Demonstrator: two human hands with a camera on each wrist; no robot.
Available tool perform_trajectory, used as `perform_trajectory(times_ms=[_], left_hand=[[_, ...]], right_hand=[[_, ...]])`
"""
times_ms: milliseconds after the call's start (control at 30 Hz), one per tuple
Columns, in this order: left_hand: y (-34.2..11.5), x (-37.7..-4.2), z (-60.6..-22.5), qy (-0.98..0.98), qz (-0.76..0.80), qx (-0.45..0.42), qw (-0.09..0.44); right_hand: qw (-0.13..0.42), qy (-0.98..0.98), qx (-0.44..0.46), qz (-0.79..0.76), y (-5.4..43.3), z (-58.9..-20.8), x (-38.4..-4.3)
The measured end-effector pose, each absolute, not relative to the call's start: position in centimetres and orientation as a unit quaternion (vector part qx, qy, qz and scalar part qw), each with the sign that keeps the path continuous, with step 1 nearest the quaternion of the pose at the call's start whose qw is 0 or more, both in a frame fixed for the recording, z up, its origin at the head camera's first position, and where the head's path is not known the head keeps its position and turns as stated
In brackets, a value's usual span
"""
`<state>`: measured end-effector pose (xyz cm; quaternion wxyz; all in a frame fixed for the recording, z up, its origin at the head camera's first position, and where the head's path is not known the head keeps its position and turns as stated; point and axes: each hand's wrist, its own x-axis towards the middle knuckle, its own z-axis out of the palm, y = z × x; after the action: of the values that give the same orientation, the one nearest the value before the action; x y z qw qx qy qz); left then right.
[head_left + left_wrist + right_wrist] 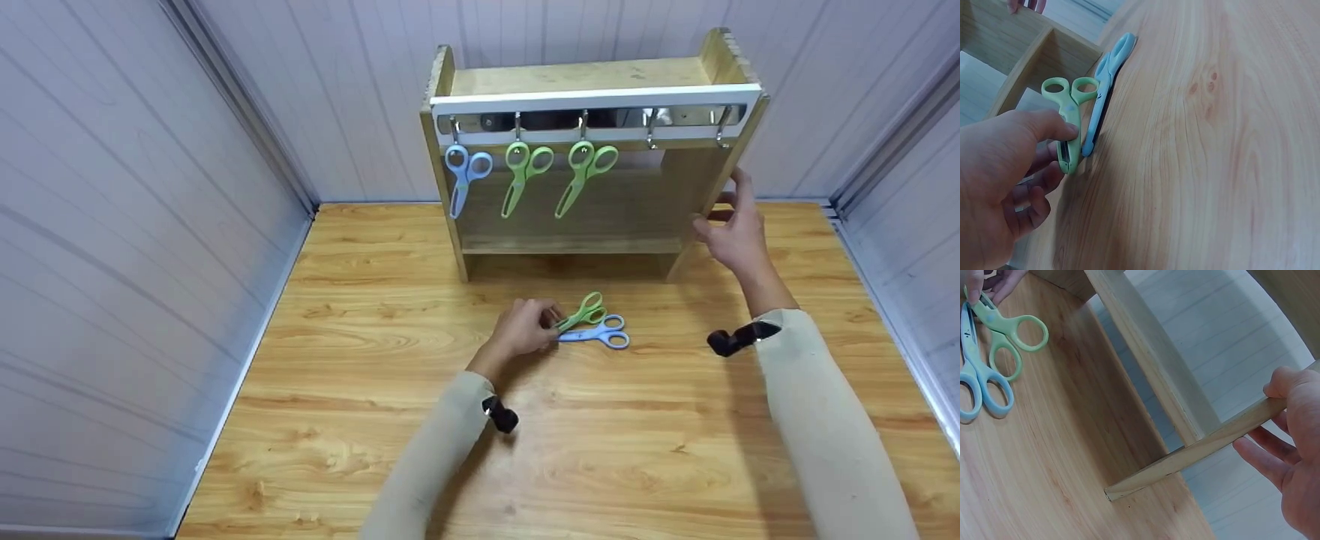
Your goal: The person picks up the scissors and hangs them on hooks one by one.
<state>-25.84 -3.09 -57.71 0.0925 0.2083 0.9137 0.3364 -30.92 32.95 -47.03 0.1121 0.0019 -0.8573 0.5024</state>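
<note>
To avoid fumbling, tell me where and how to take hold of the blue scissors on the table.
Best pinch the near handle loop of the blue scissors, probably coming from the person's right: the loops point that way, while the left hand and its green scissors crowd the blades.

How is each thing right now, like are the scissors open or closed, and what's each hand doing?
Hanging blue scissors, closed
Left hanging green scissors, closed
Right hanging green scissors, closed
Lower green scissors, closed
Lower blue scissors, closed, lying down
Five hooks, three hold scissors
Wooden rack, upright
Left hand, pinching lower green scissors
Right hand, gripping rack's side
</note>
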Motion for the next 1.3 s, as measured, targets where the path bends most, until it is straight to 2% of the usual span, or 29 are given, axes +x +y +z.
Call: perform_trajectory(times_ms=[300, 500, 733, 833, 1067, 1300], left_hand=[[-3.2, -25.8, -57.8, 0.909, 0.347, 0.211, 0.095], [-3.3, -26.0, -57.9, 0.905, 0.35, 0.22, 0.095], [-3.5, -27.8, -61.7, 0.905, 0.344, 0.243, 0.059], [-3.7, -27.8, -60.8, 0.897, 0.362, 0.242, 0.073], [-4.1, -28.9, -62.1, 0.884, 0.393, 0.244, 0.072], [-4.0, -26.0, -55.8, 0.888, 0.382, 0.243, 0.075]], right_hand=[[0.093, -0.856, 0.003, 0.508, 33.0, -46.9, -30.8], [0.102, -0.857, 0.005, 0.505, 33.0, -47.0, -30.7], [0.109, -0.856, 0.008, 0.506, 33.1, -47.1, -30.9], [0.104, -0.853, 0.012, 0.511, 33.1, -47.1, -30.9], [0.092, -0.855, 0.007, 0.51, 32.9, -46.9, -31.0], [0.079, -0.855, 0.001, 0.512, 32.8, -46.5, -30.6]])
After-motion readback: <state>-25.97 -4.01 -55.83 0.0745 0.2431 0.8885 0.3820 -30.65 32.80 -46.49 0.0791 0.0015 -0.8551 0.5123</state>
